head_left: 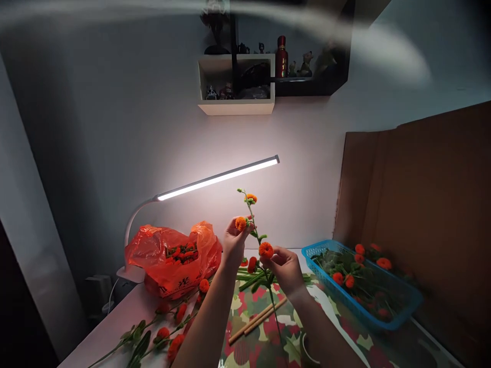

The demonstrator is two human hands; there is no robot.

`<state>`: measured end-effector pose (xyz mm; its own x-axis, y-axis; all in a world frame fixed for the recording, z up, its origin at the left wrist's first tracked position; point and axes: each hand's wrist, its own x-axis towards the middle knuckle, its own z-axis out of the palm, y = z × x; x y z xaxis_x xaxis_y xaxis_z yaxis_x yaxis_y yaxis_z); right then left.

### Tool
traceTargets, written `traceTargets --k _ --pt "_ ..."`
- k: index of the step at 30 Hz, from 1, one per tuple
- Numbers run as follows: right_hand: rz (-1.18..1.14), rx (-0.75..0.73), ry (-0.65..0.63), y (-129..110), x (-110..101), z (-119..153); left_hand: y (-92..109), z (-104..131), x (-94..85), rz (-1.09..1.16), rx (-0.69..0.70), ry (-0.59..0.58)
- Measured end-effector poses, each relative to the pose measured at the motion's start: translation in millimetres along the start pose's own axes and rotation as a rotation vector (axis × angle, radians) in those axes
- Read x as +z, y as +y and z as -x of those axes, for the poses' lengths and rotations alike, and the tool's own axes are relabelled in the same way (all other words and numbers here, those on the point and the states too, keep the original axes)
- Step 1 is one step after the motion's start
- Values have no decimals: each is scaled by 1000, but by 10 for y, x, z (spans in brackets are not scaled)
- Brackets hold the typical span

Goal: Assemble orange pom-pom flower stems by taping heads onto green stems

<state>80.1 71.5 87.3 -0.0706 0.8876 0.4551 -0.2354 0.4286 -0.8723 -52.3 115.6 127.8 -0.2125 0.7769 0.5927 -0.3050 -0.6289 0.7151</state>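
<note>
Upright above the table stands a long green flower stem [274, 309] with fuzzy orange blooms and small green leaves. My left hand [233, 243] is closed at an orange bloom [241, 223] on its upper part, the fingertips by the stem. Lower down, my right hand [286, 270] pinches at another orange bloom [266, 249]. The top bloom [251, 198] sits free above both hands. Behind and below the right hand, more orange blooms [252, 265] and green stems [251, 280] show, partly hidden by it.
A red plastic bag [169, 271] of orange-red flower pieces stands left. Finished-looking flower stems [142, 345] lie front left. Two wooden sticks [257, 322] rest on the patterned mat [245, 352]. A blue basket [368, 306] of flowers stands right, beside cardboard [422, 204]. A lit lamp [218, 179] spans above.
</note>
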Motion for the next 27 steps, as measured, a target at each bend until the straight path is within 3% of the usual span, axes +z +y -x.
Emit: traceTargets --k 8,12,17,19,24,27 --pt "-48 21 -16 52 33 25 80 79 -46 -121 85 -53" --pt "-25 50 11 24 42 35 46 85 -98 -23 -88 -69" --pt "50 37 99 40 43 32 -53 92 -157 4 -383 -2" --pt "68 40 101 37 37 31 -42 114 -155 -9 -400 21" --pt "62 70 71 -2 24 40 98 176 -139 -75 -269 29" --pt "28 89 30 38 51 53 135 192 -141 -67 -337 -7"
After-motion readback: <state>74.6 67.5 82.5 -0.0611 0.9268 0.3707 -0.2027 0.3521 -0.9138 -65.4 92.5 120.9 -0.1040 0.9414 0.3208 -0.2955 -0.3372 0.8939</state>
